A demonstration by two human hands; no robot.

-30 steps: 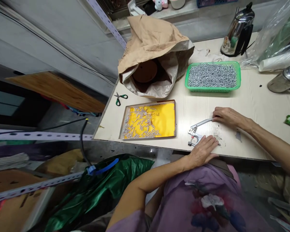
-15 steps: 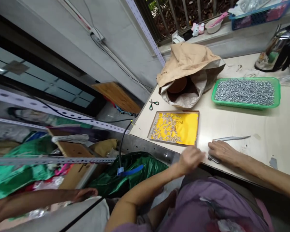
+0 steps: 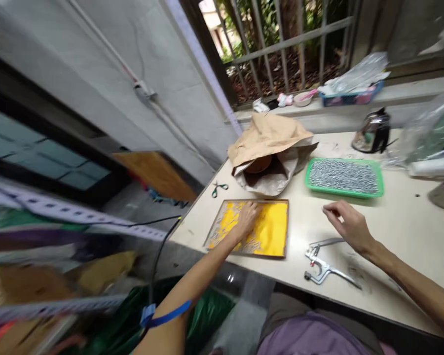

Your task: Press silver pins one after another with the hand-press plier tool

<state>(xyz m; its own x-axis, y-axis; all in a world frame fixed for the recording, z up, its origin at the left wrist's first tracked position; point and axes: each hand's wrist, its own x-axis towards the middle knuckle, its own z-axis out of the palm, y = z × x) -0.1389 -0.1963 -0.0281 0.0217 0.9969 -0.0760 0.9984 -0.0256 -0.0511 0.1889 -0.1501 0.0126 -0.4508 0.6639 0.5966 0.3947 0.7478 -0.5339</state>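
My left hand is down in a shallow tray with a yellow bottom, among loose small metal pins. Its fingers are curled; what lies under the fingertips is hidden. Over the table in front of the green container, my right hand is closed in a pinch. A tiny pale tip shows at its fingertips, too small to name. Below it, locking clamp pliers with a C-shaped jaw lie on the table, touched by neither hand. Many metal pins fill the green container.
An open brown paper bag stands behind the tray. Scissors lie left of it. A kettle and plastic bags are at the back right. A black cable with a blue tie hangs off the table's left side.
My left hand has moved from the table's front edge into the yellow tray. My right hand has lifted away from the pliers, which now lie uncovered. The camera view has shifted.
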